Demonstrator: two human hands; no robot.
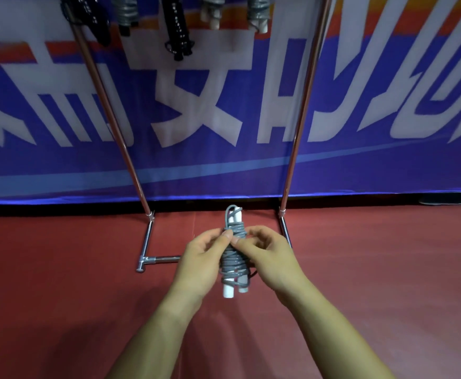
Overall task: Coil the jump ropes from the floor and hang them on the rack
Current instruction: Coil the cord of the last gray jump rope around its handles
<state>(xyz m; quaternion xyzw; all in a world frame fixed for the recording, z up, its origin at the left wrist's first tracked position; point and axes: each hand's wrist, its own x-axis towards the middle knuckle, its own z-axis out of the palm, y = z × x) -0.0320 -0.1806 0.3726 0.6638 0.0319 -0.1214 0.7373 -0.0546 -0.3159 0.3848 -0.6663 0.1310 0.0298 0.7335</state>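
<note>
Grey plastic cord wound round two white handles, the jump rope bundle (233, 255), sits between my hands: left hand (204, 258) grips it, right hand (264, 254) pinches what seems the loose end. If that slips, coils spring undone. Beyond stands the chrome rack (300, 113), hung ropes (177, 26) above.

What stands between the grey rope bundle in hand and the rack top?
Nothing visible. The left hand and right hand hold the grey jump rope bundle in open air below the rack. Other coiled ropes already hang above; the top bar itself is out of frame.
</note>
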